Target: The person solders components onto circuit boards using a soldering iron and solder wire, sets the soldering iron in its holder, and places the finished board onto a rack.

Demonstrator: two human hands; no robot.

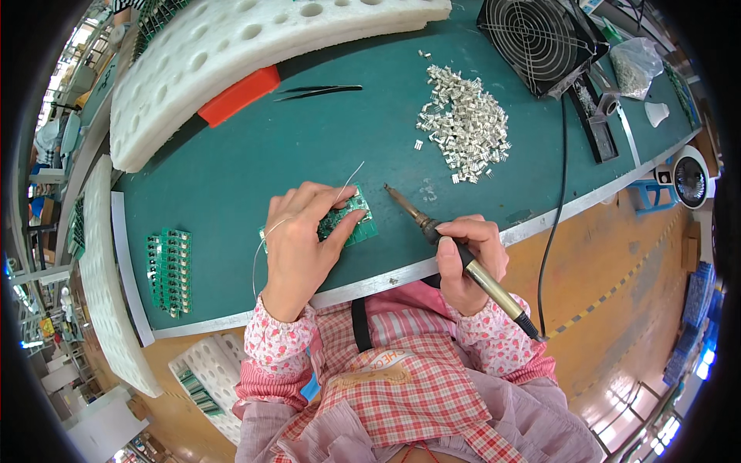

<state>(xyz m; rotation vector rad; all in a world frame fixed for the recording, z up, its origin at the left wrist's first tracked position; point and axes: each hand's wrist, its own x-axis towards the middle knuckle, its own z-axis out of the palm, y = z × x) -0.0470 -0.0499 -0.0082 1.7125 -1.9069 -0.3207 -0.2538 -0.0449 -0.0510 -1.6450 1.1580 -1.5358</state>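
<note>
My left hand (pixel 299 245) is closed on a green circuit board (pixel 364 225) that lies on the green work mat, thumb and fingers at its right part. A thin solder wire (pixel 353 174) runs through the same hand, its free end pointing up past the fingertips and its tail hanging by the wrist. My fingers cover much of the board. In my right hand (pixel 474 261) is a soldering iron (pixel 488 284), gripped like a pen. Its dark tip is just right of the board, apart from it and from the wire.
A pile of small white connectors (pixel 465 123) lies beyond the iron. Black tweezers (pixel 320 92), a red-orange block (pixel 241 96) and white foam (pixel 185 85) are at the back left. Several circuit boards (pixel 170 272) sit left. A black fan (pixel 534 38) and an iron stand (pixel 598 123) stand right.
</note>
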